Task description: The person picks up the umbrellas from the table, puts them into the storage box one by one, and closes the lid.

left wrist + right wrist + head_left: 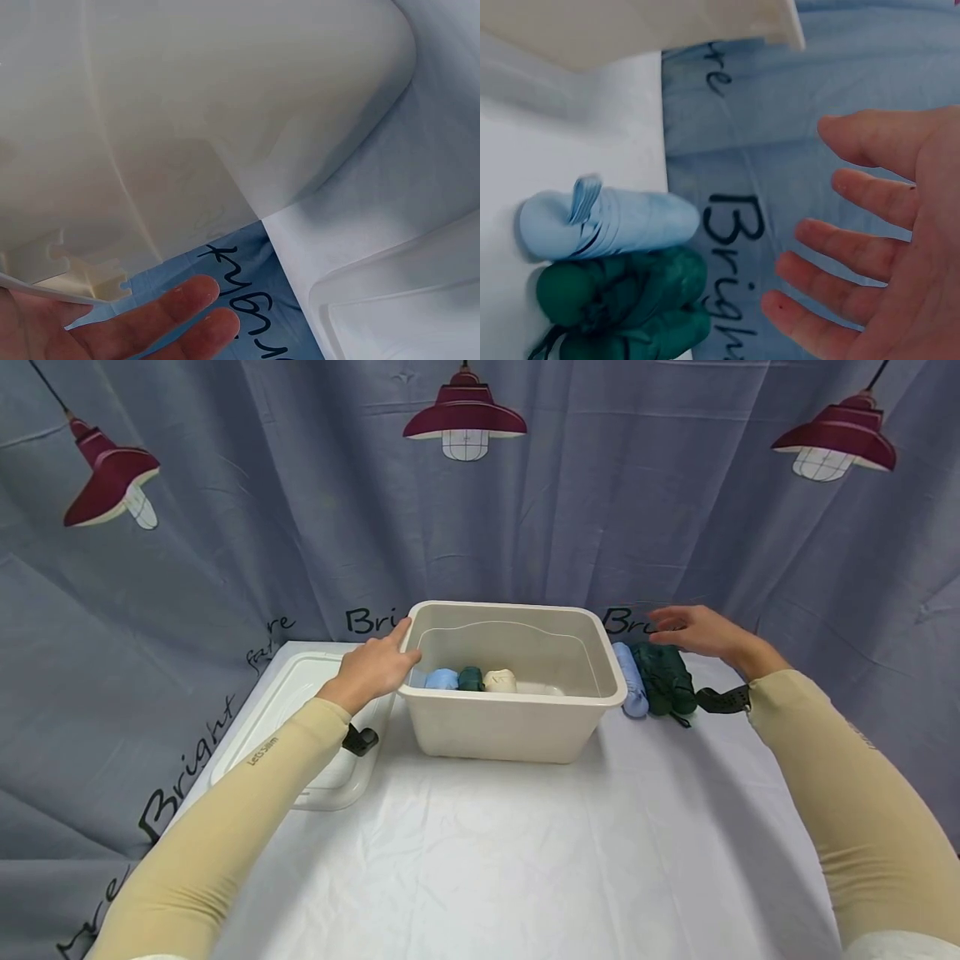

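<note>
In the head view my left hand (375,668) rests on the left rim of a cream plastic bin (510,727), index finger along the edge and thumb over it. Two fingers (184,300) stretch out straight beside its outer wall in the left wrist view. Inside the bin sit a light blue bundle (442,679), a dark green bundle (471,679) and a cream bundle (500,682). My right hand (697,631) hovers with spread fingers, holding nothing, behind a light blue rolled bundle (611,223) and dark green rolled bundles (622,300) right of the bin.
A white lid (281,702) lies flat left of the bin, partly under my left forearm. White cloth (510,860) covers the table. Behind the table hangs a blue-grey curtain (322,510) printed with red lamps and lettering.
</note>
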Demonstrator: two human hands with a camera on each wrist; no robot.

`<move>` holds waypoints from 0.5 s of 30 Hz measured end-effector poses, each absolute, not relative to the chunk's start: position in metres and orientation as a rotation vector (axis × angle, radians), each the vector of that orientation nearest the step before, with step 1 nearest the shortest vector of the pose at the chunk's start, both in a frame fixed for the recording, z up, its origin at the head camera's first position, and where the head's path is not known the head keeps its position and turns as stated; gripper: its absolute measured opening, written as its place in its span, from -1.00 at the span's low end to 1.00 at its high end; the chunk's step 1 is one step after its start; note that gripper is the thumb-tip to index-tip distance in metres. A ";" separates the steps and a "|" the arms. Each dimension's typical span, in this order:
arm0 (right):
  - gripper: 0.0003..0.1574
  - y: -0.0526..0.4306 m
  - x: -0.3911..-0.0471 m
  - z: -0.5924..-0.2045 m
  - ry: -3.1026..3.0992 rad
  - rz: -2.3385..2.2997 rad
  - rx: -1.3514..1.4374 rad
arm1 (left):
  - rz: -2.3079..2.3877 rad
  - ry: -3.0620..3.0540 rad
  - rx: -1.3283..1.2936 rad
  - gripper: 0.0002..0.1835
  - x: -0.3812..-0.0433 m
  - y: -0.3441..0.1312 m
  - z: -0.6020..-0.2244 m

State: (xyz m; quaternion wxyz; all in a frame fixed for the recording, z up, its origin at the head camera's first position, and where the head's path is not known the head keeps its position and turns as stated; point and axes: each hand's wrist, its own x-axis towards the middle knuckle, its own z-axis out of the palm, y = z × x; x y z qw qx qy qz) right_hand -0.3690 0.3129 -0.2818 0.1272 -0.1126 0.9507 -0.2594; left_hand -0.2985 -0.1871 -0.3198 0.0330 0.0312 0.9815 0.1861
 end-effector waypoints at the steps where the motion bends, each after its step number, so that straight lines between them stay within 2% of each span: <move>1: -0.10 0.315 -0.369 -0.284 2.765 -0.763 -0.314 | 0.572 3.018 0.095 -0.21 -0.299 -0.187 -0.320; 15: -0.14 0.345 -0.371 -0.310 2.733 -0.893 -0.218 | 0.550 3.025 0.106 -0.21 -0.296 -0.186 -0.321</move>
